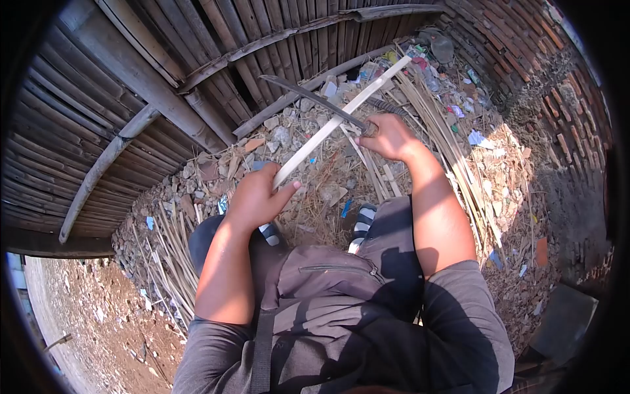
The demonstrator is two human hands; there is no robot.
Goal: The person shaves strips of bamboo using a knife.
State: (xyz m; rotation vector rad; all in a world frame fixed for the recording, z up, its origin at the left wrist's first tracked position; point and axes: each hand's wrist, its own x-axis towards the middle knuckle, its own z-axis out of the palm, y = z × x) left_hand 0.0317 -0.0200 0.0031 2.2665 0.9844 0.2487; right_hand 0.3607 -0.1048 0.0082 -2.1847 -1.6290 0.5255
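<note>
A long pale strip of wood or bamboo slants from lower left to upper right, its lower end in my left hand. The fingers of that hand wrap round the strip and the thumb points to the right. My right hand is closed on the handle end of a long dark blade. The blade crosses the pale strip near its middle, and its tip points to the upper left. Most of the handle is hidden in my fingers.
Bundles of thin split strips lie on the rubble at the right and left. Stones and litter cover the ground between my feet and a bamboo wall. A brick wall stands at the right, with a grey slab below.
</note>
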